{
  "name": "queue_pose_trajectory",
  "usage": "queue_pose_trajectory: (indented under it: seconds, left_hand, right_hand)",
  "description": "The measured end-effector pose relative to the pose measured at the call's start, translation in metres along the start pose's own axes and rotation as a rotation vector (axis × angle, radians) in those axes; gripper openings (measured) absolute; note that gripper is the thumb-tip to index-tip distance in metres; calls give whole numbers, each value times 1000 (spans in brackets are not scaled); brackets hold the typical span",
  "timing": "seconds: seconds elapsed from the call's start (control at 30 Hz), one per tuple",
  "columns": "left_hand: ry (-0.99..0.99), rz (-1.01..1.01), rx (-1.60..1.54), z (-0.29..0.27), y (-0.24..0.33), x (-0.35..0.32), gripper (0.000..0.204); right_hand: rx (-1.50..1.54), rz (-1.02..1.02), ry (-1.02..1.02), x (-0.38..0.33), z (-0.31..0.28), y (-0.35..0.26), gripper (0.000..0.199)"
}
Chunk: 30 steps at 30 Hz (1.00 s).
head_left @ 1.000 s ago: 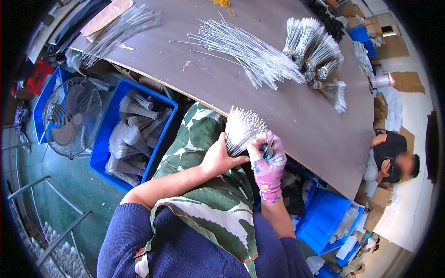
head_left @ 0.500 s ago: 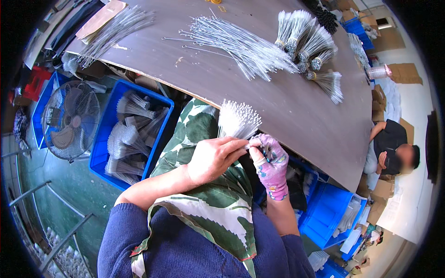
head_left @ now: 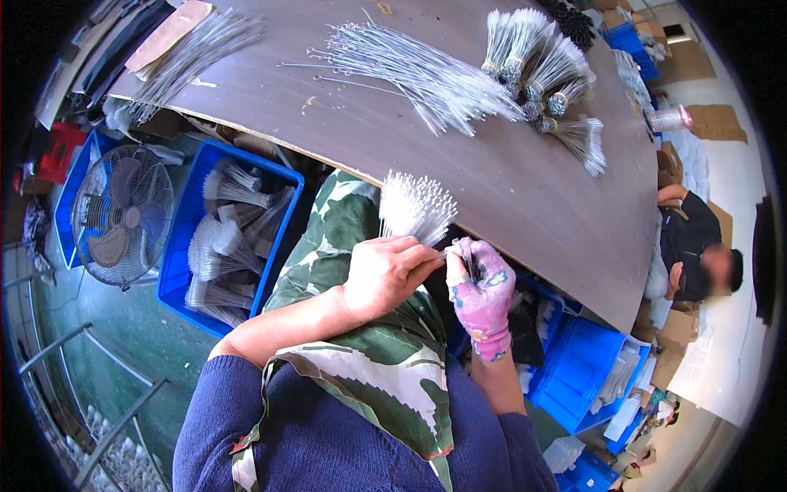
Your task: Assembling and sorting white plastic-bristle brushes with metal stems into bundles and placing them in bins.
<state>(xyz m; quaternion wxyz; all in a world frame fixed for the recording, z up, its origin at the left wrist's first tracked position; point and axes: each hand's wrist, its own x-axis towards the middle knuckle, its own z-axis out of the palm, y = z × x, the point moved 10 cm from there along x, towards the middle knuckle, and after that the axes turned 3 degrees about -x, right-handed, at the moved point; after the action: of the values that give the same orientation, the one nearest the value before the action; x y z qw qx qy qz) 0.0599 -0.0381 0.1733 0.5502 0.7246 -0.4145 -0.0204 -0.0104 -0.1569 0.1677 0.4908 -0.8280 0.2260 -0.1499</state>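
Note:
A bundle of thin wire brushes (head_left: 416,207) with white bristled tips stands upright at the table's near edge. My bare left hand (head_left: 381,275) is closed around its lower part. My right hand (head_left: 481,299), in a pink flowered glove, meets the left fingertips at the bundle's lower end. Its fingers are pinched on something small and dark that I cannot make out. Beyond my hands, loose wire brushes (head_left: 418,74) with looped ends lie in a spread pile on the table. Tied brush bundles (head_left: 533,61) cluster to the right of that pile.
The brown table (head_left: 525,217) runs diagonally ahead. More wires (head_left: 201,61) lie at its far left, near brown paper (head_left: 168,37). A blue crate (head_left: 283,238) of brush bundles and a fan (head_left: 123,217) stand left. Blue bins (head_left: 574,381) sit right; a seated person (head_left: 693,242) is beyond.
The view has shifted slightly. My right hand has turned a little and moved down slightly at the bundle's lower end. My left hand keeps its hold on the brushes.

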Motion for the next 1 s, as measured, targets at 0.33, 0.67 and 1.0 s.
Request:
queue_pose_trajectory:
  seconds: [0.33, 0.67, 1.0]
  left_hand:
    - [-19, 17, -60, 7, 7, -2, 13]
    - [-37, -55, -35, 10, -6, -1, 10]
    - [-26, -14, -57, 10, 1, -1, 10]
  right_hand:
    - [90, 165, 329, 11, -48, 59, 11]
    - [383, 243, -70, -4, 5, 18, 5]
    - [89, 28, -37, 5, 1, 18, 6]
